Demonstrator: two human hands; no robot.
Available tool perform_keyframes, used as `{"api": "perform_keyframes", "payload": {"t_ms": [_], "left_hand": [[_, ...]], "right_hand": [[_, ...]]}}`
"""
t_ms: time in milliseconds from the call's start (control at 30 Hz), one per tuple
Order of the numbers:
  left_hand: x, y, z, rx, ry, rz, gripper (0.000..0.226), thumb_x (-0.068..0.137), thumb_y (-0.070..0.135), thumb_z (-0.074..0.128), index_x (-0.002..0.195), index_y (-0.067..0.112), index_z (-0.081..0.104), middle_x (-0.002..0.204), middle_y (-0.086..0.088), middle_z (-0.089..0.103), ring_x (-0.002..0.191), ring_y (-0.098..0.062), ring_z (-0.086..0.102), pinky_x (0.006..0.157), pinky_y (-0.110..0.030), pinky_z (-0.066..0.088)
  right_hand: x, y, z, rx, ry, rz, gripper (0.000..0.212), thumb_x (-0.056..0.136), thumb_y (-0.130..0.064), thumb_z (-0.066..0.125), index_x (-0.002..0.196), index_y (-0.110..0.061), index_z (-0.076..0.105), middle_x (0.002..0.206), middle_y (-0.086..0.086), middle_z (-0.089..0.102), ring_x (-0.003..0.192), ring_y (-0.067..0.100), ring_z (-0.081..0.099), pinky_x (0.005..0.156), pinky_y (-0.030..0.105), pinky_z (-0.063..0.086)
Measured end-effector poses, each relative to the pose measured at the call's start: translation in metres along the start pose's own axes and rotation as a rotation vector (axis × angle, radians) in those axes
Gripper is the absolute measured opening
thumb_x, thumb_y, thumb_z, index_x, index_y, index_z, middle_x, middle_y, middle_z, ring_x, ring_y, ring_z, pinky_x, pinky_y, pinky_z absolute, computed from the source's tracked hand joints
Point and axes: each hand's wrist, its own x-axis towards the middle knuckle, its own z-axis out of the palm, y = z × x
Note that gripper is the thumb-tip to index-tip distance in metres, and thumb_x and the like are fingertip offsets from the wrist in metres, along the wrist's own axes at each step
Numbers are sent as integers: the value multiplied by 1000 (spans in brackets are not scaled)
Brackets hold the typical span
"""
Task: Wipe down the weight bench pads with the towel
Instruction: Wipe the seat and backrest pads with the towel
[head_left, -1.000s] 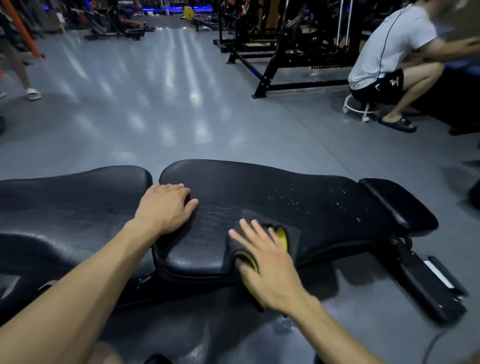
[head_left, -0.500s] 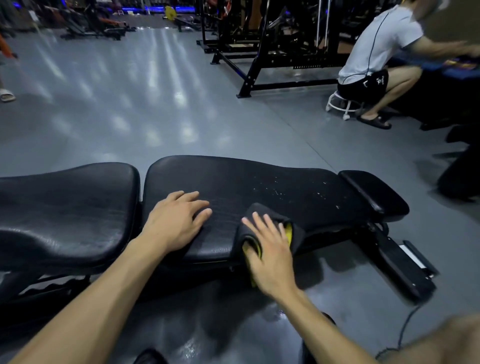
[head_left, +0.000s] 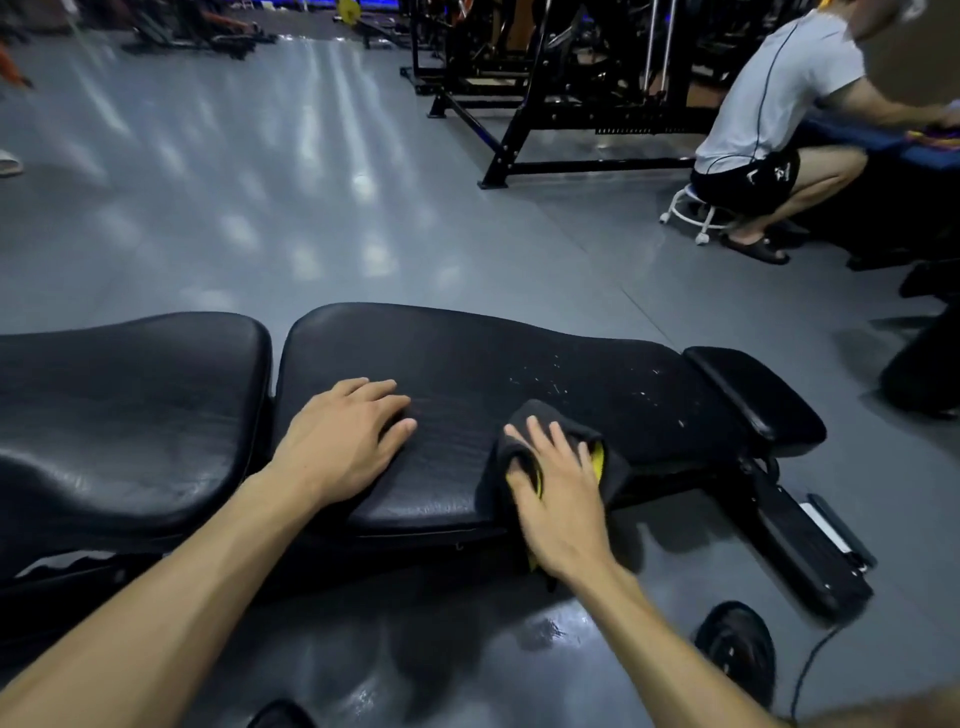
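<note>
A black weight bench lies across the view with a seat pad (head_left: 130, 410) on the left and a long back pad (head_left: 493, 364) in the middle, flecked with pale specks towards its right. A small end pad (head_left: 753, 395) sits at the far right. My left hand (head_left: 345, 441) rests flat on the back pad, fingers spread, holding nothing. My right hand (head_left: 558, 493) presses a dark towel with a yellow inner side (head_left: 602, 452) against the pad's near edge; part of the towel hangs over the side under my palm.
The bench's base frame (head_left: 800, 545) sticks out at the lower right, with a cable and a dark shoe (head_left: 737, 649) on the grey floor. A person in a white shirt (head_left: 769, 104) crouches on a small stool at the back right beside black racks (head_left: 545, 104).
My right hand with the towel has slid a little to the right along the back pad's near edge. My left hand has stayed flat on the pad. The view has shifted slightly.
</note>
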Motion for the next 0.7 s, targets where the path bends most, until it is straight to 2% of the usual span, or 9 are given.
{"api": "perform_keyframes", "payload": {"t_ms": [100,200,267,300,367,467,533,600,700], "left_hand": [[16,3,8,34,27,9,52,104,57,31,147,35,49,161,13,37,151,-16,28,119,-35,26],[33,8,10,40,51,7,52,104,55,32,147,32,50,161,12,39,151,-16,30,120,-35,26],[43,13,10,30,60,11,51,104,54,34,146,31,52,160,11,40,150,-17,31,120,-36,27],[48,15,11,30,64,14,52,103,54,34,145,30,52,160,10,40,150,-17,31,121,-36,28],[55,17,12,31,70,27,52,103,54,34,145,30,53,160,10,41,150,-17,31,121,-37,28],[63,15,12,47,67,26,53,103,54,34,146,29,52,160,10,39,151,-16,30,121,-36,27],[65,12,11,47,68,5,53,103,53,34,147,29,51,161,10,39,151,-17,30,122,-35,26],[65,10,10,40,60,-10,52,103,53,35,147,28,51,161,10,38,151,-17,29,122,-36,25],[63,8,10,17,49,-22,52,103,53,37,147,28,51,161,8,38,151,-19,30,123,-38,25]], "right_hand": [[2,0,2,19,-85,-121,58,96,-57,28,151,-49,42,161,-28,21,154,-4,8,124,22,-5],[46,30,-12,99,-82,-2,54,101,-55,32,153,-42,43,161,-24,26,155,8,17,123,17,0],[82,59,-23,93,-67,187,54,106,-53,33,157,-35,37,168,-8,26,156,25,18,126,33,10],[97,73,-28,84,-55,275,57,106,-55,31,158,-33,34,169,-3,24,157,29,17,126,40,13],[114,92,-32,62,-38,369,63,104,-61,27,160,-33,29,170,0,22,157,31,14,126,46,14],[108,100,-26,8,18,269,65,102,-66,23,158,-34,33,168,-1,26,157,25,15,124,37,7],[100,96,-24,-4,40,211,56,104,-61,27,155,-40,31,167,-4,28,156,21,16,123,33,5],[92,89,-27,-21,-3,195,45,107,-52,33,151,-46,28,168,-6,24,157,16,12,125,33,1],[64,61,-23,-89,-85,17,51,105,-47,36,156,-42,33,169,-15,13,158,10,4,128,34,-4]]}}
